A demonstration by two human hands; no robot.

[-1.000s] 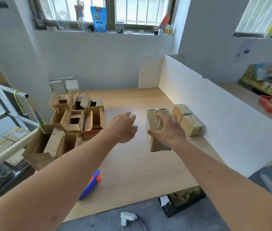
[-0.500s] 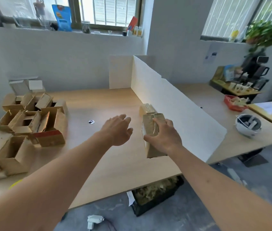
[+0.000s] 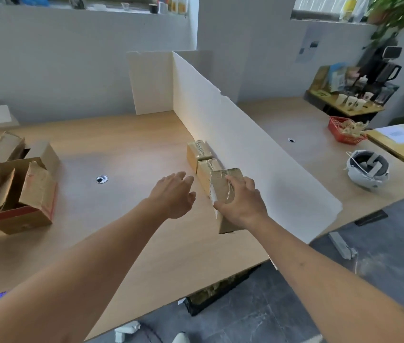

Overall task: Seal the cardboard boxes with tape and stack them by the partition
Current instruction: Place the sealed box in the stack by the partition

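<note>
- Right hand [image 3: 241, 203] has its fingers [image 3: 240, 181] wrapped over the top of a taped box [image 3: 224, 194], thumb on the near-left side. It's sitting at or just above the bench [image 3: 134, 157], close to the front edge and right along the white partition [image 3: 220, 125]. Can't tell if the bottom is actually touching down yet.
- Left hand [image 3: 175, 194] is empty, fingers loose and spread, hovering just left of the box without touching it.
- Two sealed boxes [image 3: 203, 157] are already lined up against the partition further back. The held one looks like it butts up to the nearer of them.
- Handling-wise: one hand lifts it from the top, so I'd guess it's light. Cardboard is stiff enough at the edges and corners but the flat panels will dent if you squeeze hard.
- The glossy tape on top looks slick, so I'd grab across the bare cardboard sides rather than on the tape.
- Best hold is probably what's happening here: fingers over the top, thumb and fingertips on opposite long sides.
- Pile of open boxes [image 3: 15, 186] still waiting over by the left edge of the bench, well apart from the row.
</note>
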